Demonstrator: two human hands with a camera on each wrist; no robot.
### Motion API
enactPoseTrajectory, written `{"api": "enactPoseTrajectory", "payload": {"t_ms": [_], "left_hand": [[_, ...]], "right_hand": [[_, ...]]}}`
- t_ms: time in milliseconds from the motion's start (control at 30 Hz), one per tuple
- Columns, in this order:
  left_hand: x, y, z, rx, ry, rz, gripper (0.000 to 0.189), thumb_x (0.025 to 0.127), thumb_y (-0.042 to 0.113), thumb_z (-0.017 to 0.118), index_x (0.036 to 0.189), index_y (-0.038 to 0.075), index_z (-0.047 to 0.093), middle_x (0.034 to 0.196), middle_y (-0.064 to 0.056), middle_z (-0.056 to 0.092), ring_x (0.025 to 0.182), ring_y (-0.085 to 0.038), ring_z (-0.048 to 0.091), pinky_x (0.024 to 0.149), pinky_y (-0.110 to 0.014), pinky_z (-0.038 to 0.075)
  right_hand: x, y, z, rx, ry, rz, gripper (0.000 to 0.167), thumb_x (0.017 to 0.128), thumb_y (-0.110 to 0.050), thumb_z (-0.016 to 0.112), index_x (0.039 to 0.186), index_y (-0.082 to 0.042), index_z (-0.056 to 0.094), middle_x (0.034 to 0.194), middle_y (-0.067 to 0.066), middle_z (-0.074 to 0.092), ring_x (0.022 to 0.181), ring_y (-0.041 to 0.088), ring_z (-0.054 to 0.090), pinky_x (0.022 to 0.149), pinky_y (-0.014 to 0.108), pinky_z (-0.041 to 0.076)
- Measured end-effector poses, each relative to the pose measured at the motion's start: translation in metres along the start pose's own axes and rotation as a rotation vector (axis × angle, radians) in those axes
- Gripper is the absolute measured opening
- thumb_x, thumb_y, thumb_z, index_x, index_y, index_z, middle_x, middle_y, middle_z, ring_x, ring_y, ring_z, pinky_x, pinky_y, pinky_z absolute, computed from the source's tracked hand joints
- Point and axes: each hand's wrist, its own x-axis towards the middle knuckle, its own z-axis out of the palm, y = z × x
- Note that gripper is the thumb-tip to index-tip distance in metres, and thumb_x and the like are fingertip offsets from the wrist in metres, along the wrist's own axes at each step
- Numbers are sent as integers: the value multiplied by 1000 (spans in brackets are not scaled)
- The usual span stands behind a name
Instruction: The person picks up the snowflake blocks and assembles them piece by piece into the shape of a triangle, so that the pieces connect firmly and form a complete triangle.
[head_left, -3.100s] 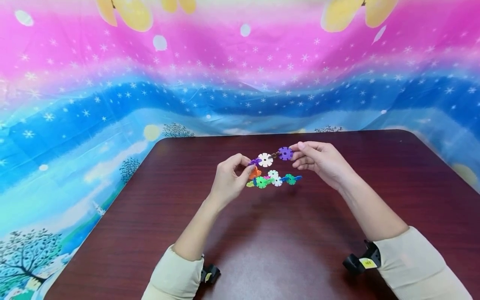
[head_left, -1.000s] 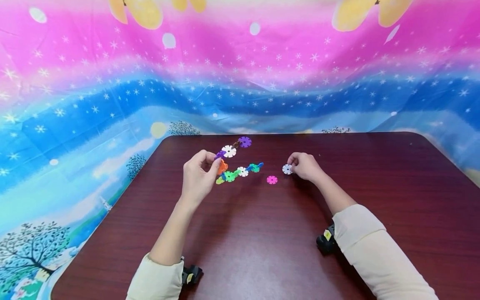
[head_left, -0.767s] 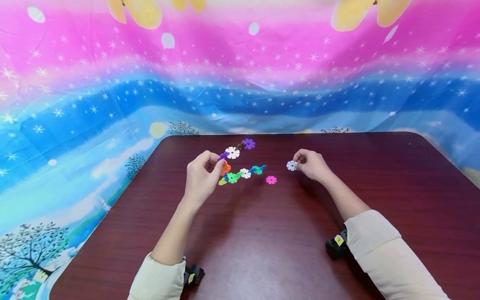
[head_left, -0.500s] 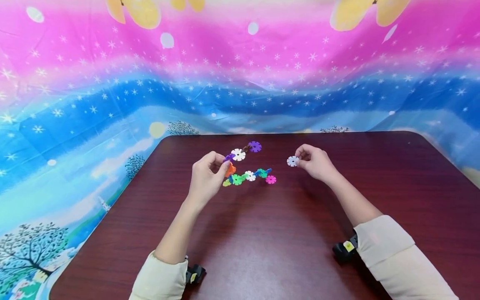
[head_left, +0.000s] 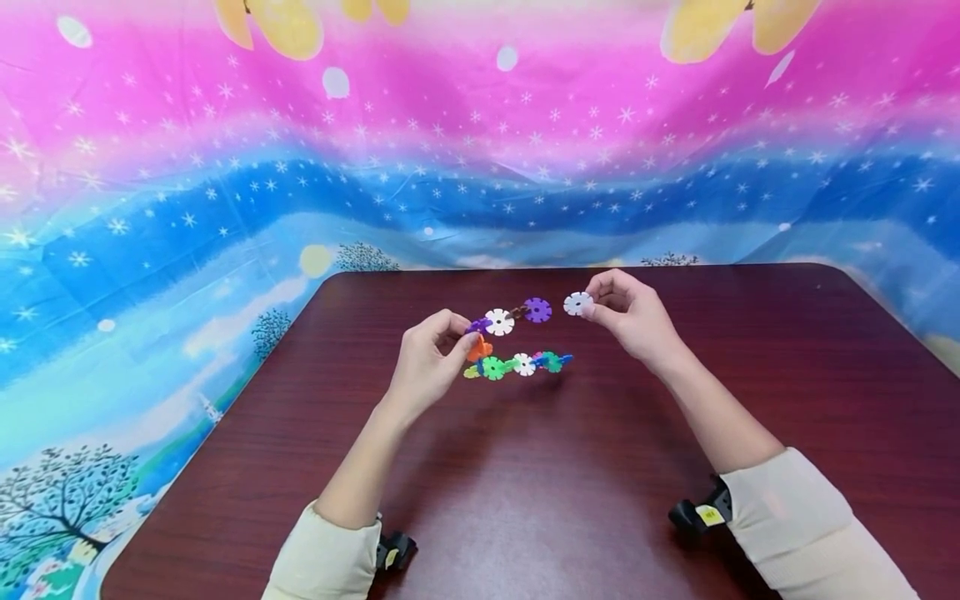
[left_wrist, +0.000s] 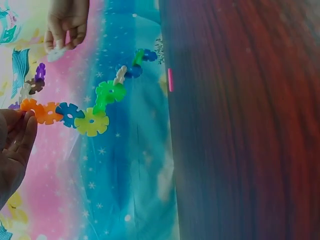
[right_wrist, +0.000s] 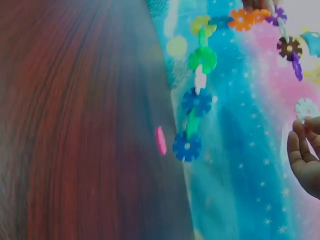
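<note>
My left hand (head_left: 429, 360) pinches a chain of interlocked plastic snowflake discs near an orange disc (left_wrist: 49, 113) and a purple one beside it. The chain bends there into two arms. Its shorter upper arm runs through a white disc (head_left: 498, 322) and a brown one to a purple end disc (head_left: 537, 310). Green, white and blue discs make up the longer lower arm, down to a blue end disc (right_wrist: 188, 146). Between thumb and fingers, my right hand (head_left: 636, 323) holds a loose white snowflake disc (head_left: 578, 303), a small gap to the right of the purple end disc.
A pink snowflake disc (right_wrist: 160, 140) lies flat on the dark wood table (head_left: 525, 500), mostly hidden behind the chain in the head view. A printed cloth (head_left: 480, 167) hangs behind the table and along its left side. Each wrist wears a black camera mount (head_left: 701, 512).
My right hand let go of the purple end disc, picked up the white disc from the table and raised it toward that end. The left hand shifted left with the chain, then back rightward.
</note>
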Motion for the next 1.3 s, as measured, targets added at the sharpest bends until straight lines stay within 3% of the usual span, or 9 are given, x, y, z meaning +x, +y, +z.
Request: {"api": "enactPoseTrajectory", "payload": {"t_ms": [67,233,367,567,733,867,1300], "left_hand": [[0,2,0,-2,-19,-9,6,81,-10,63,83,-8,58,77,-18,64,60,-23,58,54,-34,50],[0,-20,5,-43,-33,18,6,82,-7,65,85,-6,59,80,-14,64,62,-26,60,54,-33,51],[0,-21,7,-77,-40,40,5,83,-3,66,85,-3,61,80,-10,64,63,-28,61,54,-27,50],[1,-20,7,-84,-51,68,4,84,-2,65,86,-3,61,79,-8,63,62,-22,60,53,-25,50],[1,-19,7,-59,-75,23,5,84,-2,65,86,-4,60,80,-8,64,62,-19,58,53,-23,48],[1,-18,6,-40,-97,-13,6,83,-5,64,86,-7,59,79,-13,64,61,-24,57,53,-23,47],[-1,-20,0,-43,-125,-11,8,85,3,65,86,-2,60,78,-6,65,62,-21,60,56,-26,50]], "right_hand": [[-3,-5,1,42,-3,-9,17,86,0,63,98,4,53,90,9,61,79,14,61,72,22,51],[-6,-6,2,47,-27,-41,16,87,-2,63,97,1,51,89,9,60,80,16,62,72,22,51],[-8,-6,2,21,-42,-57,13,87,-1,62,96,-1,52,88,11,59,76,13,60,68,23,50],[-10,-6,3,23,-56,-92,12,87,1,61,96,-1,54,82,7,58,71,14,56,63,23,47],[-11,-6,5,-12,-64,-111,11,87,1,62,95,-3,55,81,7,57,70,17,55,62,23,46],[-12,-6,8,-56,-52,-125,11,85,1,63,93,-4,57,78,8,57,68,18,55,61,22,45],[-14,-8,13,-126,-88,-101,10,87,-2,63,94,-4,57,81,8,57,73,19,54,66,25,44]]}}
